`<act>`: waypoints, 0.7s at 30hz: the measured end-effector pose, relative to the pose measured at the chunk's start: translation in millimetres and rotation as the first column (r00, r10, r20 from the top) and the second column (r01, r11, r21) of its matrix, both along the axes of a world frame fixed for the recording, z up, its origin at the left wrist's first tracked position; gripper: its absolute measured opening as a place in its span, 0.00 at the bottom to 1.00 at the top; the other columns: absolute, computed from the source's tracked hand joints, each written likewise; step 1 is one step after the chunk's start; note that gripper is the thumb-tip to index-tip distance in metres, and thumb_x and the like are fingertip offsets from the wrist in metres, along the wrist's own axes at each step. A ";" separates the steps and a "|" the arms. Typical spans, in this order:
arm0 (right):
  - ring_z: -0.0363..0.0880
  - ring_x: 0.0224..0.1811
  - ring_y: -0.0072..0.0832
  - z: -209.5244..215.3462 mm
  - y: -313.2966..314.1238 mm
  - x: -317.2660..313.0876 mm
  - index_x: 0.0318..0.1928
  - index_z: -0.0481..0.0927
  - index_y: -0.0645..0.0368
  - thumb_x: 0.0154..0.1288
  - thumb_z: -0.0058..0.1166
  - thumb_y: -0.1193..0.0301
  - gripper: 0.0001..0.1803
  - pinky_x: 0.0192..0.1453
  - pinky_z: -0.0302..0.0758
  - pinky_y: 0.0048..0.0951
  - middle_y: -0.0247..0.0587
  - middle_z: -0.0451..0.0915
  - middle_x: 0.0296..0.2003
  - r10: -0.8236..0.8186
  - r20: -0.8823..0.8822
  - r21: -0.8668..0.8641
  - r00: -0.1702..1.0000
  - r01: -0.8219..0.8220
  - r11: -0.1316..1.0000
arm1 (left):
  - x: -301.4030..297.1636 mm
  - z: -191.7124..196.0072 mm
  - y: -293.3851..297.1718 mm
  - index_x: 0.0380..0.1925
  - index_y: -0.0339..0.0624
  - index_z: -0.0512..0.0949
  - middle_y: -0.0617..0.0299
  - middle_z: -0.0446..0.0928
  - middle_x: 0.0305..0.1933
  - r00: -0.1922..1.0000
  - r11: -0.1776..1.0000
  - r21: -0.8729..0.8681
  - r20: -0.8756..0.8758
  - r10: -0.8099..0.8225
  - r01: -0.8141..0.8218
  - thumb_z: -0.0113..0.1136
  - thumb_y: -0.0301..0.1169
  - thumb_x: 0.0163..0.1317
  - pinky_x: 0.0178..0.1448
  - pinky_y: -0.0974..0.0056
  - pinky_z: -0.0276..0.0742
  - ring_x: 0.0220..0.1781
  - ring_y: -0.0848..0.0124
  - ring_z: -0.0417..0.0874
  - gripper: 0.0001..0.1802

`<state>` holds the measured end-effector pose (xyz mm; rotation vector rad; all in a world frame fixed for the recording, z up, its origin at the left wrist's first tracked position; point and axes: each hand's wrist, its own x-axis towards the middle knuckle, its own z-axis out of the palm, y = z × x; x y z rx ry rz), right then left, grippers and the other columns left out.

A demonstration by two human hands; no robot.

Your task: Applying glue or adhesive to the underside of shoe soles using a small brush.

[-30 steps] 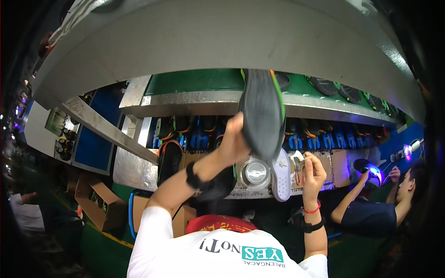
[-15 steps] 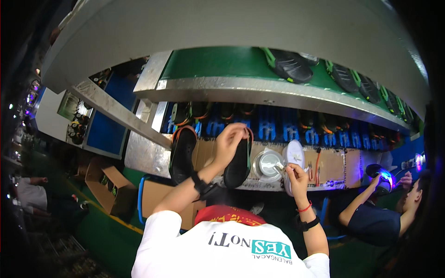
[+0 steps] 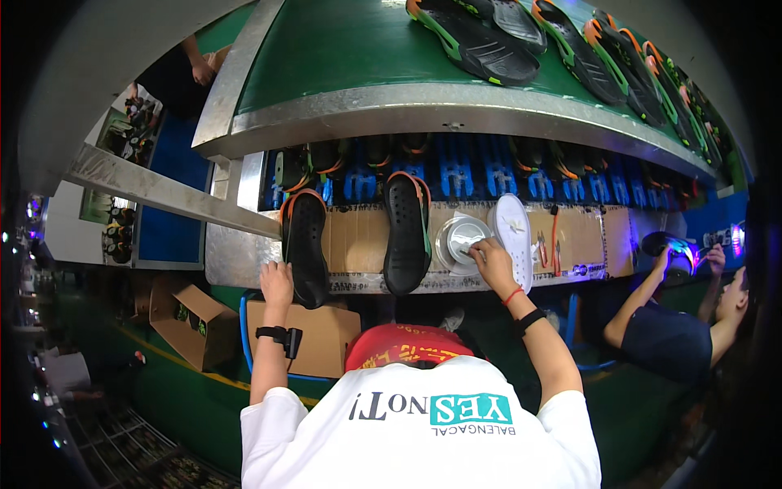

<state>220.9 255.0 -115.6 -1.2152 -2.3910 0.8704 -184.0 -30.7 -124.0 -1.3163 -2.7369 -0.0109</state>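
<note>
Two black shoe soles with orange and green rims lie lengthwise on the bench: the left sole [image 3: 306,253] and the right sole [image 3: 407,236]. My left hand [image 3: 277,284] rests at the bench edge, right beside the left sole's outer side, its fingers laid forward and holding nothing I can see. My right hand [image 3: 494,265] is closed in a pinch over a round white cup [image 3: 464,236]. A thin pale thing shows at its fingertips; its kind is too small to tell. Just right of the cup lies a white shoe sole [image 3: 512,236] with a small light object on it.
Pliers-like tools [image 3: 556,244] lie on the cardboard-covered bench [image 3: 582,240]. Above it runs a green conveyor [image 3: 350,49] carrying several soles. Behind are blue racks [image 3: 456,175] with shoe parts. A co-worker [image 3: 664,326] sits at right; cardboard boxes [image 3: 191,322] stand at lower left.
My left hand has left the right sole and moved left to beside the left sole. My right hand has shifted left over the cup. The view has tilted, showing more conveyor.
</note>
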 end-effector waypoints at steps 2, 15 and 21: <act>0.79 0.36 0.47 -5.6 -0.3 -0.4 0.34 0.82 0.59 0.61 0.57 0.69 0.07 0.40 0.74 0.42 0.46 0.80 0.35 0.050 0.047 0.028 0.998 -0.052 0.998 | -0.6 19.2 4.9 0.27 0.38 0.77 0.51 0.76 0.33 0.997 0.997 -0.022 0.024 -0.079 0.079 0.52 0.37 0.66 0.44 0.51 0.71 0.43 0.50 0.74 0.14; 0.80 0.37 0.51 -12.5 -8.1 -4.8 0.35 0.83 0.61 0.61 0.56 0.68 0.09 0.41 0.75 0.44 0.53 0.81 0.34 -0.047 0.029 -0.093 0.998 0.050 0.994 | 67.8 58.6 34.9 0.67 0.39 0.58 0.37 0.62 0.65 -0.591 0.563 -0.215 0.467 -0.658 -0.798 0.47 0.60 0.60 0.63 0.39 0.69 0.65 0.36 0.64 0.44; 0.81 0.28 0.46 -18.4 -6.1 -0.5 0.37 0.83 0.65 0.61 0.58 0.68 0.11 0.34 0.74 0.38 0.56 0.81 0.30 -0.141 0.011 -0.210 0.990 0.140 0.968 | 100.1 86.5 54.9 0.69 0.39 0.56 0.41 0.59 0.70 -0.582 0.662 -0.023 0.499 -0.642 -0.749 0.54 0.59 0.55 0.68 0.52 0.67 0.67 0.51 0.66 0.49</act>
